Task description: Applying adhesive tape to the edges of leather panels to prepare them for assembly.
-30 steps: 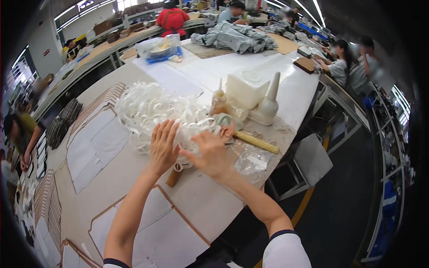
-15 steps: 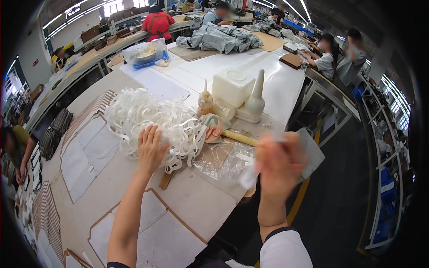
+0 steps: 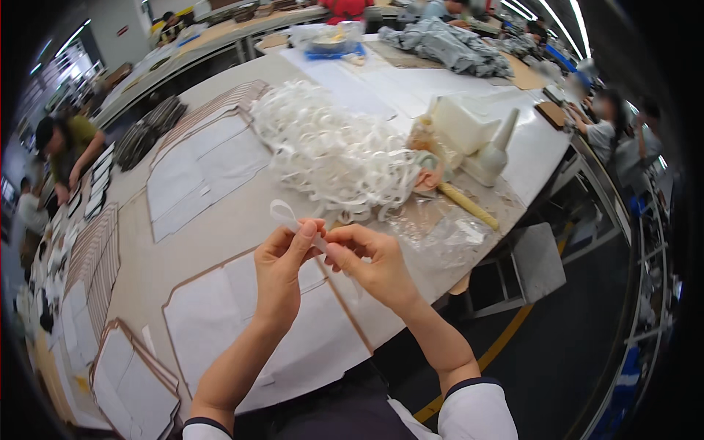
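Both my hands meet over the near part of the table, pinching one narrow white strip of tape (image 3: 284,213). My left hand (image 3: 284,257) grips it between thumb and fingers, and a loop of the tape stands up above that thumb. Close beside it, my right hand (image 3: 374,260) pinches the same strip, with a faint end hanging below. Beyond the hands lies a big tangled heap of white tape (image 3: 330,147). Under them is a stack of white panels with brown edges (image 3: 249,330).
A white square bottle (image 3: 463,125), a grey-white nozzle bottle (image 3: 493,158), a small amber bottle (image 3: 421,134) and a yellow rod (image 3: 469,205) stand or lie right of the heap. Clear plastic bags (image 3: 447,233) lie near the table's right edge. A co-worker (image 3: 73,150) works at left.
My left hand has come off the tape heap toward me. My right hand has moved left to meet it, and both now hold the strip. The view has turned left and downward.
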